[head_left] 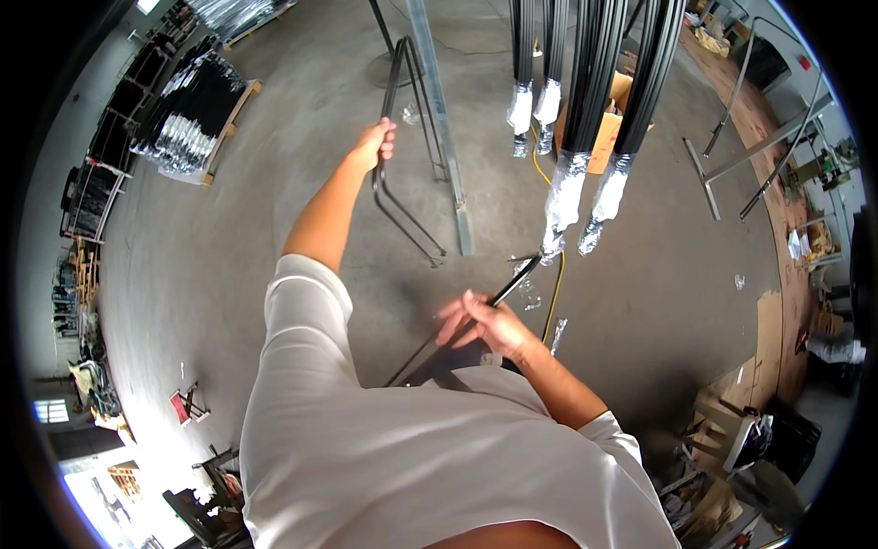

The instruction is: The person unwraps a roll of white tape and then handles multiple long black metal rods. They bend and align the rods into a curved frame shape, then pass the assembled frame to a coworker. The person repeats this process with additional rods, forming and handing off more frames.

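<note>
My left hand (373,145), arm stretched forward, is closed around a bent dark metal tube frame (391,96). Its rounded bend rises beside an upright grey metal post, and its long legs reach down toward the floor. Closer to my body, my right hand (485,325) has its fingers stretched out and apart, slightly blurred. A straight black tube (518,282) slants past that hand, partly hidden by it, and continues down toward my waist. Whether the palm touches this tube, I cannot tell.
Bundles of black tubes (590,82) with plastic-wrapped ends hang ahead on the right, in front of a cardboard box (611,128). A grey post (439,110) stands beside the frame. A yellow cord (556,297) crosses the floor. Farther left is a loaded pallet (229,133).
</note>
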`<state>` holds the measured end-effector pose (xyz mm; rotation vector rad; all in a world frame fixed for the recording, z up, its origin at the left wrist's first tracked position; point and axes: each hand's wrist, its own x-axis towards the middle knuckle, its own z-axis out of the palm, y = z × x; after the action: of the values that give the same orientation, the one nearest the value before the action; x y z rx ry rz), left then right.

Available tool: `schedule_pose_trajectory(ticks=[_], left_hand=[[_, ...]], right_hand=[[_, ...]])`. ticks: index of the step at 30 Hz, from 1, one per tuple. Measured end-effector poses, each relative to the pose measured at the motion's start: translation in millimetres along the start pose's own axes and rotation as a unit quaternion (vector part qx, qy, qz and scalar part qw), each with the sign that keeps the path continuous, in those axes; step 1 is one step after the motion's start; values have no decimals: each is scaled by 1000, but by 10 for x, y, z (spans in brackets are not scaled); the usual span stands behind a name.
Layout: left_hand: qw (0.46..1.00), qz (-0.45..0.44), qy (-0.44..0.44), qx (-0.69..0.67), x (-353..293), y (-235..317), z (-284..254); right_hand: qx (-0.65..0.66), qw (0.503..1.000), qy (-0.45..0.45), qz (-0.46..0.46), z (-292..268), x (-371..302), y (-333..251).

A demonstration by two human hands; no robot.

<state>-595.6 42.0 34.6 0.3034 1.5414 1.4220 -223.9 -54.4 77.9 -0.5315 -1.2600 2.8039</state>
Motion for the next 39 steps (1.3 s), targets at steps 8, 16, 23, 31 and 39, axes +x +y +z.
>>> schedule_pose_trajectory(ticks=[8,16,23,31,39], left_hand=[[988,38,89,121,-1234,-38,-1145],[981,14,135,140,-2472,-467,-1706],[976,-23,152,152,-2958,-583,-1853],[971,-22,195,135,-3256,-587,-1695],[960,-33,247,132,-3500,-520,-1488]], right_hand=[[-16,999,22,-30,-405,550,-522],[-49,993,94,-49,-632,1190,-1052],[121,935,323,-84,-1124,1812,-1793],[-77,918,378,-88,-1482,2372,-2567],[-367,839,395,-77,-1506,2882,-3365]])
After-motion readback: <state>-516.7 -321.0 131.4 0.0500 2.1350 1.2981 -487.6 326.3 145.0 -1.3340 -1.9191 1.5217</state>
